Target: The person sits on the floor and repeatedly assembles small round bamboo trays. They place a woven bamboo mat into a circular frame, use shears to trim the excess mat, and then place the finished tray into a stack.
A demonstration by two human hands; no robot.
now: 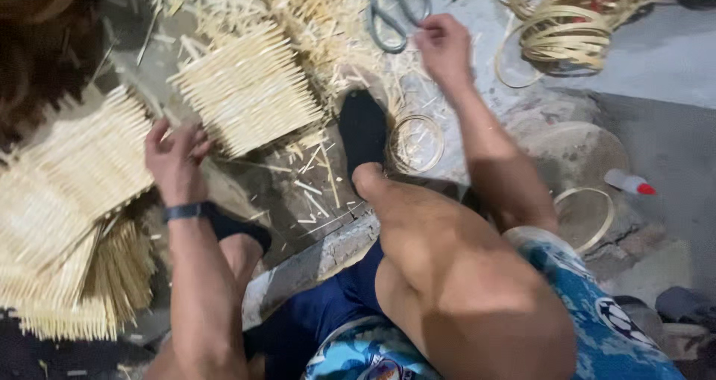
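Knee (447, 275): bare, bent, lowest in view, above blue patterned shorts (597, 305).
Left hand (175, 156): wristband on, fingers curled; whether it grips anything I cannot tell. It sits between two slat mats.
Near mat (71, 171): just left of that hand, stacked on others.
Far mat (250, 85): just beyond its fingertips, on the floor.
Foot (363, 130): black sock, beside a thin ring (415, 143).
Right hand (445, 48): fingers pinched at the scissors' handle.
Scissors (394, 7): grey, on straw scraps, touching that hand.
Coils (563, 22): cane strips, farthest right.
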